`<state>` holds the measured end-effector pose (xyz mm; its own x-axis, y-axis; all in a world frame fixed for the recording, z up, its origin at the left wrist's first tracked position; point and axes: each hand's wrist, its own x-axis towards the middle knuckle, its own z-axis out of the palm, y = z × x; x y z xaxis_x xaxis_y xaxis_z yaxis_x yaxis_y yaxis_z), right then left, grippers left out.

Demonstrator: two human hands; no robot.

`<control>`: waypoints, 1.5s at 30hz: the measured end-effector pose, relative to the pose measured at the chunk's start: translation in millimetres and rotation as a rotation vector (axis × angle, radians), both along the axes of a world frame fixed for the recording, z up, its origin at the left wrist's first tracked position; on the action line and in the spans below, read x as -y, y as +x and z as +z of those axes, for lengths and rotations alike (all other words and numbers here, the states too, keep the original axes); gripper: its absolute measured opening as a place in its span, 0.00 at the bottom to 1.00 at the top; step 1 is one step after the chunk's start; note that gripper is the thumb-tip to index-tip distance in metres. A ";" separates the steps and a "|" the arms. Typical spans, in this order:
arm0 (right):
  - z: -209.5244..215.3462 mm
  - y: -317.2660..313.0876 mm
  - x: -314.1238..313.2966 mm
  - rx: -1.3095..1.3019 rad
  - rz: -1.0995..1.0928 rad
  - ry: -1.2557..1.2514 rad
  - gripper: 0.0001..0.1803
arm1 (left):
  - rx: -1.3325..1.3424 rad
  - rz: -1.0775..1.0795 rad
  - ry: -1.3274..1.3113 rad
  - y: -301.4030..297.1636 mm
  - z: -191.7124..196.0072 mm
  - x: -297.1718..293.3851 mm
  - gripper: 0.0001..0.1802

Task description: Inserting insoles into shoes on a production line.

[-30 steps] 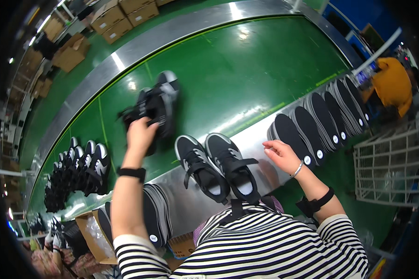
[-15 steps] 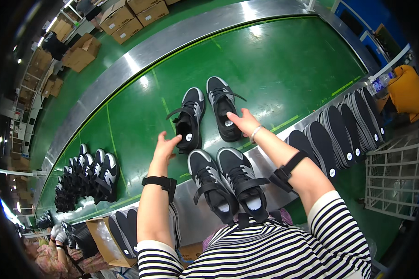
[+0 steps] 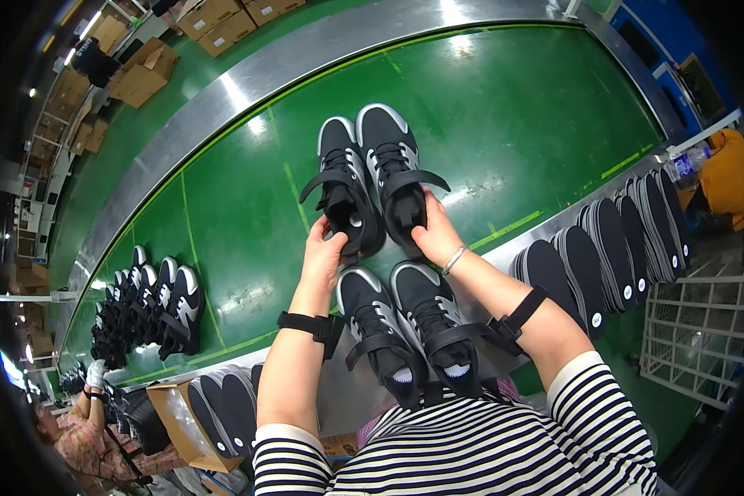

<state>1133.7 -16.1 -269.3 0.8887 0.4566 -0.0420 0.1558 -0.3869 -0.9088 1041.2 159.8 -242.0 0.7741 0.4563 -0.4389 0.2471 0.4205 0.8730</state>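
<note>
Two black-and-grey high-top shoes (image 3: 372,178) sit side by side on our green conveyor belt (image 3: 537,124), with loads of bare belt beyond them up to the shiny metal rim (image 3: 248,78). Our left hand (image 3: 324,252) curls around the left shoe's heel and our right hand (image 3: 435,231) grips the other one's. Another pair (image 3: 409,335) waits near our chest. Smooth dark insoles (image 3: 612,240) fan along the right edge, and a cardboard box (image 3: 192,417) at lower left holds more.

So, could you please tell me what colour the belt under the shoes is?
The belt is green, in the head view.
</note>
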 end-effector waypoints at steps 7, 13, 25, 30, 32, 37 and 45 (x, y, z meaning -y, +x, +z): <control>20.2 16.7 -5.8 -0.186 0.003 -0.084 0.28 | -0.189 -0.064 0.050 -11.3 26.8 -10.6 0.29; 70.4 -0.9 101.5 -0.066 0.166 0.025 0.19 | 0.162 -0.085 0.206 -67.1 113.1 36.2 0.16; 65.1 -43.7 294.0 0.443 -0.189 -0.906 0.18 | 1.044 -0.773 -0.951 -159.0 245.0 205.3 0.04; 52.2 -37.4 305.3 0.426 -0.276 -0.954 0.22 | 1.213 -0.698 -0.949 -178.0 234.8 211.7 0.04; 54.4 -32.6 304.0 0.392 -0.284 -1.011 0.24 | 1.296 -0.729 -0.950 -179.7 225.6 208.3 0.12; 58.0 -26.6 314.9 0.274 -0.327 -1.034 0.27 | 1.244 -1.091 -0.697 -167.4 200.6 170.6 0.14; 90.8 -34.1 315.0 0.048 -0.380 -0.194 0.20 | 0.265 -0.483 1.272 -117.1 90.6 173.7 0.40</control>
<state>1099.6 -331.1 -178.5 0.9952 0.0838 -0.0497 0.0091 -0.5883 -0.8086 924.1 -13.9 -151.4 0.9622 0.0935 0.2558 -0.0930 -0.7700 0.6312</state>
